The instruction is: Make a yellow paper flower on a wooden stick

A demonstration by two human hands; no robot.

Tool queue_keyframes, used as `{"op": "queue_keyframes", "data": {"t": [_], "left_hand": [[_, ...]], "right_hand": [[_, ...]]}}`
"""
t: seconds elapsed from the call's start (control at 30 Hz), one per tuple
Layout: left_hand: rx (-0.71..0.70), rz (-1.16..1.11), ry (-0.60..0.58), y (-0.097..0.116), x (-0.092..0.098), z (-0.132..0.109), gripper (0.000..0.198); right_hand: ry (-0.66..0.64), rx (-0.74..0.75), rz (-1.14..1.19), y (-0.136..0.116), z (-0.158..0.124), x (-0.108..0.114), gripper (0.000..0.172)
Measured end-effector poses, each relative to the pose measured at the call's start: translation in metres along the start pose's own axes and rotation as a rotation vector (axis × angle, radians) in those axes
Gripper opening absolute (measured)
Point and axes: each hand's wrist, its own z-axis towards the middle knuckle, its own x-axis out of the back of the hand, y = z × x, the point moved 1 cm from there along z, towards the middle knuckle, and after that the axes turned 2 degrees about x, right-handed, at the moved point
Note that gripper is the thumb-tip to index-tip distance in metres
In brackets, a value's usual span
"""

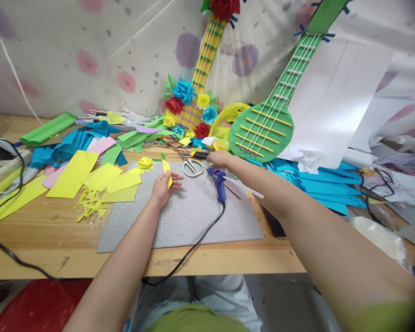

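My left hand [163,188] is above the grey cutting mat [186,216], holding a folded strip of yellow paper [166,171] between thumb and fingers. Farther back, my right hand [218,158] reaches down beside the black-and-yellow handle of a craft knife [199,155]. Its fingertips are hidden, so I cannot tell whether it grips anything. White-handled scissors [192,168] lie just to the left of that hand. A blue glue gun [219,185] rests on the mat below my right wrist, its cord trailing toward the front edge. A yellow paper flower [145,163] sits at the mat's back left.
Yellow paper sheets [74,173] and yellow scraps [91,205] lie at left. Behind stand a yellow paper guitar [207,50] with flowers and a green one [263,131]. Blue folded paper [332,184] is stacked at right, near a dark phone-like object [274,223].
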Motion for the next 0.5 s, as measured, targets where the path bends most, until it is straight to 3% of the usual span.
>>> {"op": "queue_keyframes", "data": {"t": [0.27,0.5], "left_hand": [[-0.004,-0.039,-0.013,-0.002,0.002,0.003,0.024],[-0.001,-0.016,-0.014,-0.002,0.001,0.002,0.024]], "right_hand": [[0.025,-0.036,0.104,0.009,0.011,-0.003,0.031],[-0.058,-0.06,0.337,0.019,0.012,0.007,0.028]]}}
